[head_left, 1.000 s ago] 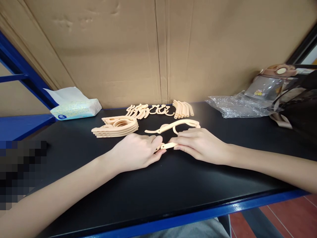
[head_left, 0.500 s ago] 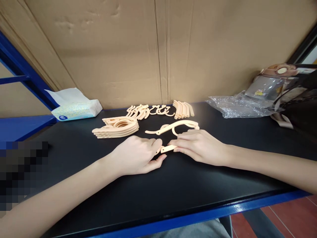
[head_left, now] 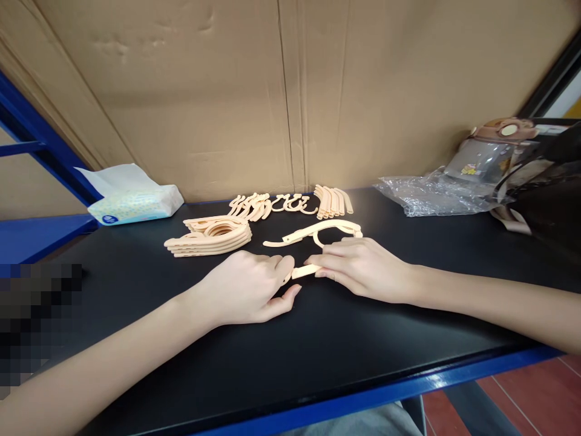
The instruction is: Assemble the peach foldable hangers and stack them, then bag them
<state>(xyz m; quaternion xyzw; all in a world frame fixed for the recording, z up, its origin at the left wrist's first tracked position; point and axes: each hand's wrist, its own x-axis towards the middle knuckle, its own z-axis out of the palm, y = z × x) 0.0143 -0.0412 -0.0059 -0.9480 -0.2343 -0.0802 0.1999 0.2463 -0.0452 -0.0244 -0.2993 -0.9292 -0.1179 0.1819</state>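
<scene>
A cream plastic folding hanger (head_left: 318, 229) lies partly opened out on the black table, one arm toward the back and the other toward me. My right hand (head_left: 363, 269) grips its near arm (head_left: 305, 270) from the right, between thumb and fingers. My left hand (head_left: 254, 284) is closed at the tip of that arm, its curled fingers on a small end piece (head_left: 287, 278) that they mostly hide. The left thumb sticks out below, a little apart from the arm. At the far arm's left end is another curved end piece (head_left: 273, 244).
A stack of folded hangers (head_left: 206, 245) lies left of my hands. Behind are loose curved end pieces (head_left: 249, 206), hooks (head_left: 295, 204) and straight arm pieces (head_left: 333, 201). Tissues (head_left: 136, 203) stand back left; clear plastic bag (head_left: 417, 197), bottle (head_left: 481, 160) and dark bag (head_left: 554, 188) back right.
The near arm and its end piece now sit closer together at the joint, and less of the hole there shows. The far arm's joint looks slightly shifted. The whole view has moved a little.
</scene>
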